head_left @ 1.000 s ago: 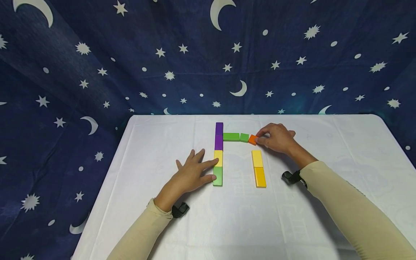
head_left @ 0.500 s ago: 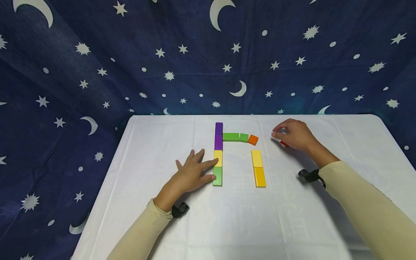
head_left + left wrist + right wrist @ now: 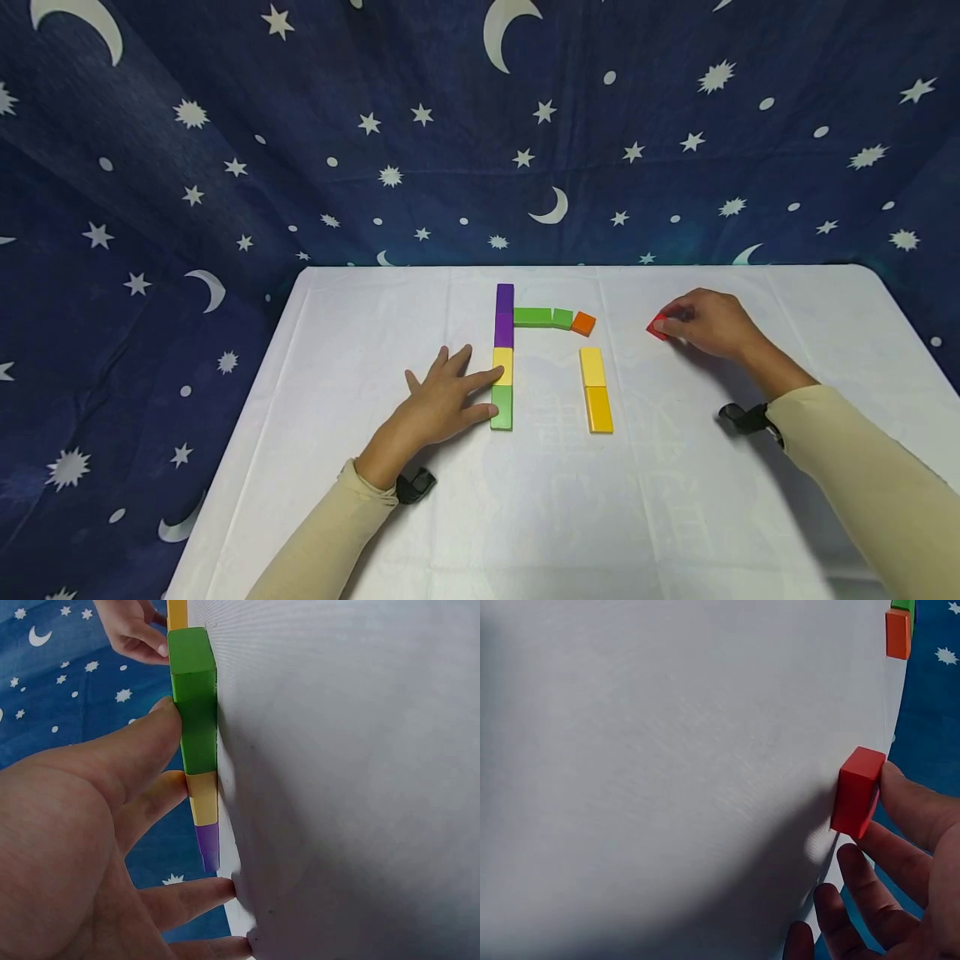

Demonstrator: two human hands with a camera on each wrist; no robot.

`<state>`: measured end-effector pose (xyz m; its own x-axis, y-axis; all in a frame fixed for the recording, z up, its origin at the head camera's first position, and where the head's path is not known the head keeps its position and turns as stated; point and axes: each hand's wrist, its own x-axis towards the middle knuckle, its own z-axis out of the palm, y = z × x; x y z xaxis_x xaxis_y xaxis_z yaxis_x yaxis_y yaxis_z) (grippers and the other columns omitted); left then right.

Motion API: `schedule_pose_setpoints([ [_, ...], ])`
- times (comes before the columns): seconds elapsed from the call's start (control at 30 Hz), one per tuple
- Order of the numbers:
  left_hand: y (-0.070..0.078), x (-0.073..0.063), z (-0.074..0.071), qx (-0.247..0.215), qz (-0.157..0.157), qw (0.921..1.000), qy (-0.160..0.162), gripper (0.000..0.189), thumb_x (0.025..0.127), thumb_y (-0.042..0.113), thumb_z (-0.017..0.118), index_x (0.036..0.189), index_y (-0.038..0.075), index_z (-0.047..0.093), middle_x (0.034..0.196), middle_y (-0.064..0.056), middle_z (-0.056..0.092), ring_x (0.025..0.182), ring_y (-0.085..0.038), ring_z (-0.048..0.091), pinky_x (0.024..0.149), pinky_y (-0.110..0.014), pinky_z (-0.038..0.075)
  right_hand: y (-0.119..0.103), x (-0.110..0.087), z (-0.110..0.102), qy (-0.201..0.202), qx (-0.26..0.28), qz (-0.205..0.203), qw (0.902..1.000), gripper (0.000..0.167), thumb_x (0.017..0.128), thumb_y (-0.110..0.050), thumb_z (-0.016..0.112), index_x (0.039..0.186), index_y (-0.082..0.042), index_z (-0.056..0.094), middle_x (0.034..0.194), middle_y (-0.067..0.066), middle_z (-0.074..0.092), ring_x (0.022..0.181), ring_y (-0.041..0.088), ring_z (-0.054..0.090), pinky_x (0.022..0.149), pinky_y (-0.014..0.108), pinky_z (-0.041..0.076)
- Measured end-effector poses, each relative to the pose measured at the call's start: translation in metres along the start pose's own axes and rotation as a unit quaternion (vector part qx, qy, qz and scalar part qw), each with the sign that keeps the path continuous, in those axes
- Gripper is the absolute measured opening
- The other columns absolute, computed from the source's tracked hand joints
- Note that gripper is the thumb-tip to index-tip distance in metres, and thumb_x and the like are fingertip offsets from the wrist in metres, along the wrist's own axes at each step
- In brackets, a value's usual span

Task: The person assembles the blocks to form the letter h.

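Note:
My right hand [image 3: 712, 323] pinches a small red block [image 3: 855, 791] between thumb and fingers, low over the right part of the white table. My left hand [image 3: 438, 400] is spread, its thumb touching a light green block [image 3: 502, 417] and its index fingertip a pale yellow block [image 3: 503, 357]. Those two stand end to end with two purple blocks [image 3: 504, 330] in one straight column. From the upper purple part a row runs right: a long green block [image 3: 533, 317], a short green block [image 3: 562, 318], then a tilted orange block [image 3: 583, 323].
Below the orange block, apart from it, a pale yellow block [image 3: 592, 367] and an amber block [image 3: 598, 410] lie end to end. The white-covered table [image 3: 525, 517] ends at a dark blue curtain [image 3: 450, 167] with moons and stars.
My right hand has let go of the orange block, moved right and taken hold of the red block. My left hand stays put on the column.

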<state>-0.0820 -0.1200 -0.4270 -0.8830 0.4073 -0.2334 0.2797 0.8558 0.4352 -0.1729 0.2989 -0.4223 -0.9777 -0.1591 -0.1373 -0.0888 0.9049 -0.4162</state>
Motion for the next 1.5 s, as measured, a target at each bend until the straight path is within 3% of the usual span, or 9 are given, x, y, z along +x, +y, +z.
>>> schedule_pose_setpoints([
  [0.3, 0.000, 0.000, 0.000, -0.001, -0.001, 1.0000, -0.001, 0.058, 0.094, 0.052, 0.068, 0.149, 0.041, 0.052, 0.169, -0.015, 0.026, 0.155, -0.051, 0.013, 0.102, -0.090, 0.009, -0.003, -0.007, 0.006, 0.009, 0.014, 0.017, 0.9997, 0.040, 0.093, -0.032, 0.074, 0.116, 0.001, 0.074, 0.110, 0.023, 0.070, 0.095, 0.034, 0.061, 0.080, 0.050, 0.051],
  [0.5, 0.001, 0.000, 0.000, 0.000, -0.001, 1.0000, 0.001, 0.058, 0.094, 0.052, 0.068, 0.149, 0.041, 0.052, 0.168, -0.016, 0.026, 0.155, -0.052, 0.014, 0.102, -0.091, 0.009, -0.007, -0.011, 0.011, 0.022, 0.026, 0.020, 0.9992, 0.041, 0.093, -0.034, 0.076, 0.120, -0.004, 0.073, 0.113, 0.021, 0.073, 0.101, 0.035, 0.061, 0.088, 0.055, 0.051],
  [0.7, 0.001, 0.000, 0.000, 0.001, -0.001, 1.0000, 0.001, 0.059, 0.094, 0.053, 0.068, 0.149, 0.041, 0.052, 0.168, -0.016, 0.026, 0.155, -0.052, 0.014, 0.102, -0.091, 0.010, -0.012, -0.015, 0.015, 0.044, 0.040, 0.025, 0.9980, 0.039, 0.090, -0.028, 0.080, 0.120, -0.004, 0.073, 0.112, 0.020, 0.073, 0.100, 0.035, 0.061, 0.088, 0.054, 0.052],
  [1.0, 0.001, 0.000, 0.000, -0.002, -0.002, 1.0000, -0.002, 0.059, 0.094, 0.053, 0.068, 0.149, 0.041, 0.052, 0.168, -0.015, 0.026, 0.155, -0.051, 0.013, 0.102, -0.090, 0.009, -0.016, -0.021, 0.018, 0.071, 0.073, 0.022, 0.9945, 0.032, 0.088, -0.020, 0.081, 0.117, -0.006, 0.075, 0.110, 0.021, 0.073, 0.094, 0.033, 0.063, 0.065, 0.029, 0.052],
  [1.1, 0.001, 0.000, -0.001, -0.003, -0.002, 1.0000, -0.002, 0.059, 0.094, 0.052, 0.068, 0.149, 0.041, 0.052, 0.168, -0.015, 0.026, 0.155, -0.051, 0.013, 0.102, -0.091, 0.009, -0.018, -0.021, 0.020, 0.068, 0.093, 0.023, 0.9931, 0.032, 0.089, -0.019, 0.081, 0.117, -0.006, 0.075, 0.110, 0.021, 0.073, 0.093, 0.032, 0.062, 0.059, 0.028, 0.051],
  [1.23, 0.002, -0.001, -0.001, -0.002, -0.003, 1.0000, -0.002, 0.059, 0.094, 0.052, 0.068, 0.149, 0.041, 0.052, 0.169, -0.015, 0.026, 0.155, -0.051, 0.013, 0.102, -0.091, 0.009, -0.023, -0.021, 0.023, 0.063, 0.111, 0.029, 0.9914, 0.032, 0.091, -0.020, 0.078, 0.120, -0.007, 0.074, 0.113, 0.020, 0.073, 0.095, 0.031, 0.061, 0.064, 0.030, 0.052],
  [1.4, 0.002, -0.001, -0.001, -0.003, -0.004, 1.0000, -0.002, 0.059, 0.094, 0.052, 0.069, 0.149, 0.041, 0.052, 0.169, -0.015, 0.026, 0.155, -0.051, 0.013, 0.102, -0.090, 0.009, -0.031, -0.021, 0.026, 0.052, 0.135, 0.035, 0.9888, 0.033, 0.095, -0.020, 0.075, 0.126, -0.010, 0.072, 0.121, 0.019, 0.071, 0.106, 0.032, 0.061, 0.083, 0.039, 0.053],
  [1.5, 0.002, -0.001, -0.001, -0.002, -0.003, 1.0000, -0.001, 0.059, 0.094, 0.052, 0.069, 0.149, 0.041, 0.052, 0.168, -0.015, 0.026, 0.155, -0.051, 0.013, 0.102, -0.090, 0.009, -0.035, -0.021, 0.027, 0.041, 0.150, 0.033, 0.9872, 0.034, 0.097, -0.019, 0.072, 0.129, -0.011, 0.071, 0.123, 0.019, 0.070, 0.106, 0.032, 0.059, 0.082, 0.038, 0.053],
])
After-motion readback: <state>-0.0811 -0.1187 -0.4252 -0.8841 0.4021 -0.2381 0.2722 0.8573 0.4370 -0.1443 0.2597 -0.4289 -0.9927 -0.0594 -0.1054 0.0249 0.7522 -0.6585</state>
